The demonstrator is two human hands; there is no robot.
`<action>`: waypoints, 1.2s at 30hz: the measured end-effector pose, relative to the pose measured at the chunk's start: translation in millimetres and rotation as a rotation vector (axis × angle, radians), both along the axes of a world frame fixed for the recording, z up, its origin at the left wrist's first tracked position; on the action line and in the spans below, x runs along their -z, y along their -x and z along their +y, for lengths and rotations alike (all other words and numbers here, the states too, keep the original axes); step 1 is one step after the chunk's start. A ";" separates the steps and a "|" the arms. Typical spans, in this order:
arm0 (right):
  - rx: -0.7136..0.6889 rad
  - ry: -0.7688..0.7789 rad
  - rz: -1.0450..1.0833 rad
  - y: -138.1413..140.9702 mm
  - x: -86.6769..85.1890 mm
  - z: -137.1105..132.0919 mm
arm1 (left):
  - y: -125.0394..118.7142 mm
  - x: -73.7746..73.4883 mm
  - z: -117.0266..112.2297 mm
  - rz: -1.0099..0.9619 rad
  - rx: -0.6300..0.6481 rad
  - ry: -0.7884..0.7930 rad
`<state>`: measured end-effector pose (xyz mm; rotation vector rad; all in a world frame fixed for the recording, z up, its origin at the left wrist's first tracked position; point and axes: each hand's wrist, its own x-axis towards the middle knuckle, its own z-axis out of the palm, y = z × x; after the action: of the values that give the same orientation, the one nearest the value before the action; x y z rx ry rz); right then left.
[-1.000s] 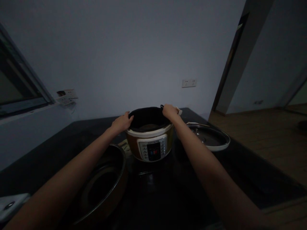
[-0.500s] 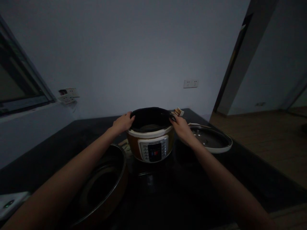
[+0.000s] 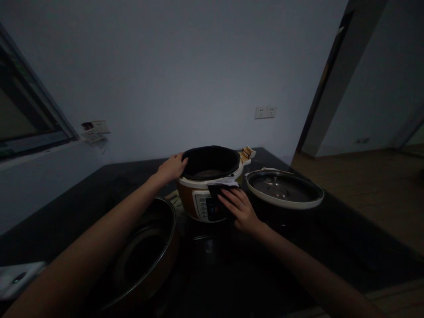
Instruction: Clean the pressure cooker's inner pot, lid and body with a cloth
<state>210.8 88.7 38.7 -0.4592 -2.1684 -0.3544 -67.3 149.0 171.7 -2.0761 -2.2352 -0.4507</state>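
A white and brown electric cooker (image 3: pixel 190 198) stands on the dark counter, with a black inner pot (image 3: pixel 212 157) seated in its opening. My left hand (image 3: pixel 174 168) is closed on the left side of the pot's rim, thumb toward the inside. In front of the cooker, my right hand (image 3: pixel 240 207) holds a dark cloth (image 3: pixel 217 190) with a pale upper edge. The cloth hangs over the front rim and covers part of the control panel (image 3: pixel 202 207). Its far side is hidden by the fingers.
To the right lies a round lid (image 3: pixel 285 204) with a pale rim. A large open pot (image 3: pixel 172 240) is at the near left, partly behind my left forearm. A white device (image 3: pixel 20 278) sits at the left edge. Wall sockets (image 3: pixel 265 112) are behind the dark counter (image 3: pixel 265 269).
My right hand has left the pot's right rim and come down to the cooker's front with the dark cloth. My left hand stays on the rim.
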 end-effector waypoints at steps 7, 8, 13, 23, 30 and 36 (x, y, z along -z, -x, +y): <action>0.044 0.018 0.133 -6.6 -28.6 2.5 | -0.9 -1.6 -2.5 -0.010 0.011 0.006; 0.047 0.036 0.184 -9.4 -32.8 1.9 | -1.3 -2.0 -2.9 -0.012 0.012 0.007; 0.177 0.206 0.562 -31.7 -48.2 -4.9 | -2.8 -3.8 -4.2 -0.015 0.025 0.013; -0.054 0.168 0.133 -6.5 1.8 9.6 | -3.3 -3.8 -4.2 -0.009 0.008 0.013; -0.009 -0.077 -0.158 12.1 -23.3 5.4 | -2.8 -2.1 -1.8 0.002 0.029 0.007; -0.019 -0.140 -0.343 49.6 -48.2 -8.8 | -4.6 -2.8 -4.0 0.001 0.028 0.011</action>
<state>161.1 79.9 86.9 -0.3160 -2.4554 -0.6071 -62.7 145.0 174.5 -2.1156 -2.2156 -0.4401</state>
